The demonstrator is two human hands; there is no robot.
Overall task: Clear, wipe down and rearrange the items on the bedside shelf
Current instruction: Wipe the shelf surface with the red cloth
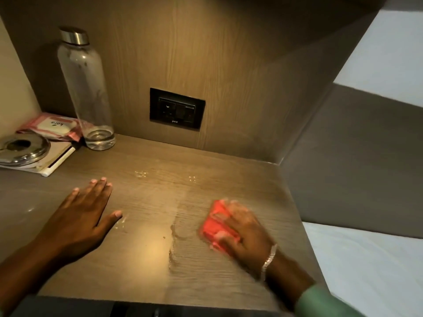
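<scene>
A wooden bedside shelf point(160, 266) fills the view, with wet streaks across its middle. My right hand point(248, 233) presses a folded red cloth point(216, 224) flat on the shelf's right side; both look motion-blurred. My left hand point(83, 213) rests palm down on the left part of the shelf, fingers spread, holding nothing. At the back left stand a clear bottle point(85, 92) with a metal cap, a pink wipes packet point(53, 128), and a steel lid point(21, 149) lying on a notebook point(58, 157).
A black socket plate point(176, 108) is set in the wooden back panel. A grey padded wall point(354, 156) borders the shelf on the right, and white bedding point(370, 266) lies below it. A few water drops sit near the shelf's middle.
</scene>
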